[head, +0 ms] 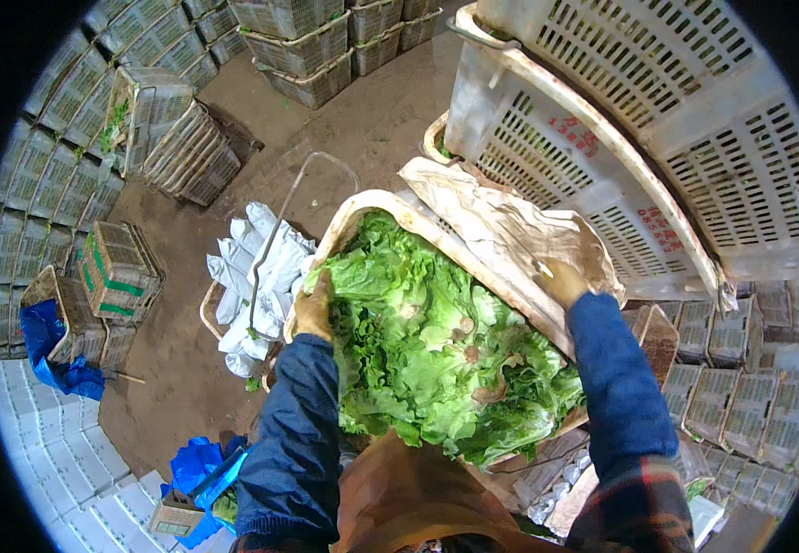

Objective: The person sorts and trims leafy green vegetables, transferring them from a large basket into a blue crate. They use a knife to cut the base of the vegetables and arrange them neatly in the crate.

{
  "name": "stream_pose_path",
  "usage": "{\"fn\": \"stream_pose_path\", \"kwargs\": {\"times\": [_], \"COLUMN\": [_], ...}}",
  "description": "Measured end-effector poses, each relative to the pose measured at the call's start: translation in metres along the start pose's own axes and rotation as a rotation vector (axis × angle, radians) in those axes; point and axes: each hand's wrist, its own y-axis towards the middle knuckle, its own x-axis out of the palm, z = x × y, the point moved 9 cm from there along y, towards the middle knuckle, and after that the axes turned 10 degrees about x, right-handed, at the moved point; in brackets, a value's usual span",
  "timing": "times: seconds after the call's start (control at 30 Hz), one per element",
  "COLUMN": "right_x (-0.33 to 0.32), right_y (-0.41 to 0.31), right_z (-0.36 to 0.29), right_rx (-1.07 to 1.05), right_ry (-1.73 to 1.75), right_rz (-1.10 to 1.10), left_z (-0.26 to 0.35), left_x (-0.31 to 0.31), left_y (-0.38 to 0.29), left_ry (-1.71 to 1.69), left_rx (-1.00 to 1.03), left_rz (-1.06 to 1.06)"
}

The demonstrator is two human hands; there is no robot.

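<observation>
A plastic crate (371,200) packed with green leafy lettuce (434,332) stands right before me. Several cut stem ends, browned, face up among the leaves. My left hand (314,309) rests at the crate's left rim, its fingers touching the outermost leaves; the grip is partly hidden. Over the far right side of the crate, my right hand (561,282) has its fingers closed around a small, thin, pale-tipped item that I cannot make out. Beneath that hand lies a crumpled, off-white sheet (503,221) along the crate's rim.
Tall stacked plastic crates (531,138) rise at the upper right. White wrapped packets (268,263) fill a container at the left, with a bent metal rod (271,238) over them. Other crates (122,276), blue plastic sheeting (46,345) and white boxes (60,442) stand farther left.
</observation>
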Motion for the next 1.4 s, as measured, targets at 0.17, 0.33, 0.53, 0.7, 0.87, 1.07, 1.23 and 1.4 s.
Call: {"fn": "stream_pose_path", "kwargs": {"times": [0.17, 0.33, 0.53, 0.7, 0.87, 1.07, 1.23, 1.4], "right_x": [-0.094, -0.041, -0.005, 0.013, 0.000, -0.002, -0.034, -0.027], "right_y": [-0.133, -0.153, -0.130, -0.130, -0.137, -0.138, -0.147, -0.131], "right_z": [-0.048, 0.024, 0.073, 0.079, 0.060, 0.061, 0.026, -0.016], "right_rx": [0.143, 0.328, 0.300, 0.348, 0.291, 0.280, 0.148, -0.433], "right_ry": [0.127, 0.351, 0.380, 0.692, 0.535, 0.398, 0.015, -0.717], "right_rz": [0.427, 0.436, 0.320, 0.249, 0.257, 0.343, 0.454, 0.706], "left_z": [0.069, 0.158, 0.152, 0.093, 0.062, -0.016, 0.072, 0.117], "left_x": [0.046, 0.050, -0.053, -0.069, -0.135, -0.256, -0.102, 0.146], "left_y": [-0.032, -0.104, -0.126, -0.138, -0.158, -0.180, -0.169, -0.169], "left_ry": [0.239, -0.011, -0.626, -0.838, -0.428, 0.393, 0.708, 0.615], "left_rx": [0.136, 0.383, 0.159, 0.043, 0.171, 0.010, 0.857, 1.223], "left_rz": [0.138, -0.013, -0.164, -0.090, -0.127, -0.036, 0.011, -0.584]}}
